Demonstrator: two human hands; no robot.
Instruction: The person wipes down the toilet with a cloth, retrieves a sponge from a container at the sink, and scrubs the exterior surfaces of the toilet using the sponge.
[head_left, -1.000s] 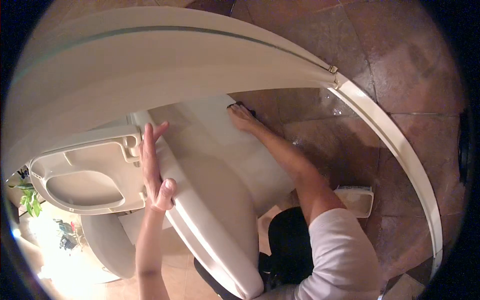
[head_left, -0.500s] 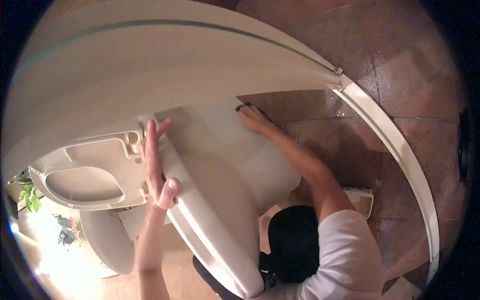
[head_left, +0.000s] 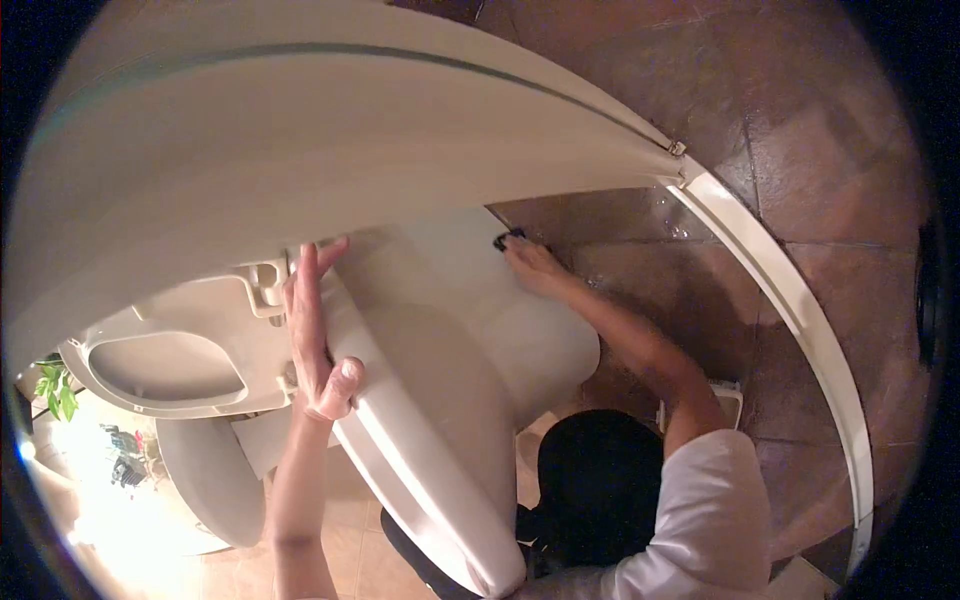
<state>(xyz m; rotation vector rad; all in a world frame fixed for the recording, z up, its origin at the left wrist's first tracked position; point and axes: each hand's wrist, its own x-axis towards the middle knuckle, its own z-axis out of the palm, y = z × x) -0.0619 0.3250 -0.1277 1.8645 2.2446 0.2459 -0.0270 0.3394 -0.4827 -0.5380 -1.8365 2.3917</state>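
A large white ceramic fixture [head_left: 440, 350] with a thick rounded edge fills the middle of the head view. My left hand [head_left: 315, 330] rests against that edge, its fingers stretched out and the thumb apart. At the fixture's far side, low near the brown floor, is my right hand [head_left: 535, 265], with its fingers closed on a small black object [head_left: 508, 240]. That object touches the fixture's side beside the floor; too little of it shows to tell its kind. Left of my left hand is a cream toilet seat [head_left: 200, 290] with its hinge fittings.
A curved cream panel [head_left: 350, 130] arches overhead, joined to a curved white floor rail [head_left: 790, 290]. Wet brown tiles [head_left: 680, 260] lie to the right. Behind my right arm sits a small white tray [head_left: 733, 400]. A green plant [head_left: 58, 388] and a bright glare are at left.
My right hand has moved slightly right and down along the fixture's side with the black object. My right elbow has shifted right. My left hand stays on the edge.
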